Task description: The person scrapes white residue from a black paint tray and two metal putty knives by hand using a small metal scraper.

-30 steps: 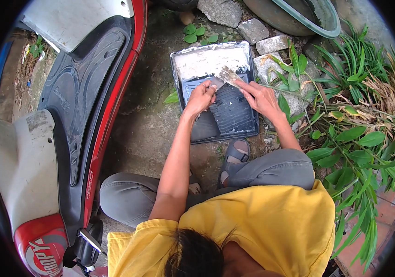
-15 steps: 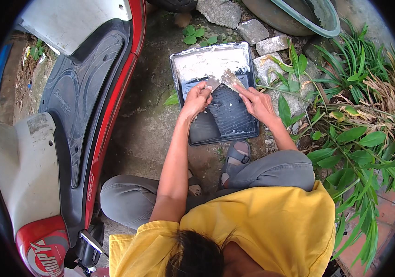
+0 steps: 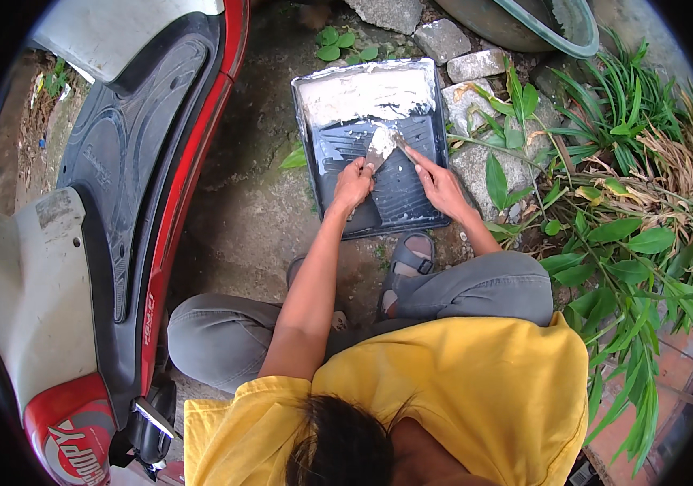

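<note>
A black ribbed paint tray lies on the ground in front of me, its far end coated with thick white paste. My left hand is closed round a putty knife, whose blade bears white paste and tilts up over the tray's middle. In my right hand is a second scraper, seen nearly edge-on. Its tip meets or almost meets the left blade's paste-covered end; which of the two I cannot tell. Scraps of paste speckle the tray's ribs.
A red and white scooter stands close along my left. Broken stones and a large basin lie beyond the tray. Leafy plants crowd the right side. My sandalled foot is just short of the tray.
The left putty knife's blade has turned and now shows white paste where it looked grey. My right hand's scraper has rotated from face-on to nearly edge-on. Both tools remain held.
</note>
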Motion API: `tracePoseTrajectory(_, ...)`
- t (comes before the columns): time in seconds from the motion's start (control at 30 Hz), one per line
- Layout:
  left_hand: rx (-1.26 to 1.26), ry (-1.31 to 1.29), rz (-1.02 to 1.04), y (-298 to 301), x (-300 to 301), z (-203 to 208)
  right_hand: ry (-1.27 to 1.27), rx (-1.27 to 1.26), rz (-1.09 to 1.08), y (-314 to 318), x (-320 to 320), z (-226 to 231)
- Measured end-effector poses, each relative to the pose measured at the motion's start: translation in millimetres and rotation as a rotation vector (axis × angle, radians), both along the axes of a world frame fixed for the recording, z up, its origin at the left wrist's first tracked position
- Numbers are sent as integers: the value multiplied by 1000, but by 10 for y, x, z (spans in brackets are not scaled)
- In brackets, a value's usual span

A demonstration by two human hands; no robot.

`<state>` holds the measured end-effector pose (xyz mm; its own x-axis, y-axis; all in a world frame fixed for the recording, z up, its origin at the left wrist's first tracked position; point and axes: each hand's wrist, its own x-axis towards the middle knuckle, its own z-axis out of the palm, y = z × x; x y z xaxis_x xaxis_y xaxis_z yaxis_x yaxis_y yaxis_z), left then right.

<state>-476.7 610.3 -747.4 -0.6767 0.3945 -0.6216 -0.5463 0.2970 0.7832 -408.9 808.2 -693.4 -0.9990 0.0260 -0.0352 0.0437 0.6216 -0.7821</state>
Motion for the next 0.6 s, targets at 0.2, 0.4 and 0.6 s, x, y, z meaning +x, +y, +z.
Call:
tracePoseTrajectory(0.2, -29, -38, -20, -34, -68, 32, -150, 472, 98, -134, -65, -23)
tracePoseTrajectory(0.4, -24, -77, 1, -18, -52, 20, -320, 694, 181, -245, -180, 57)
tracePoseTrajectory(0.6, -214, 60, -12, -5, -22, -30, -213, 678, 176, -226, -257, 7)
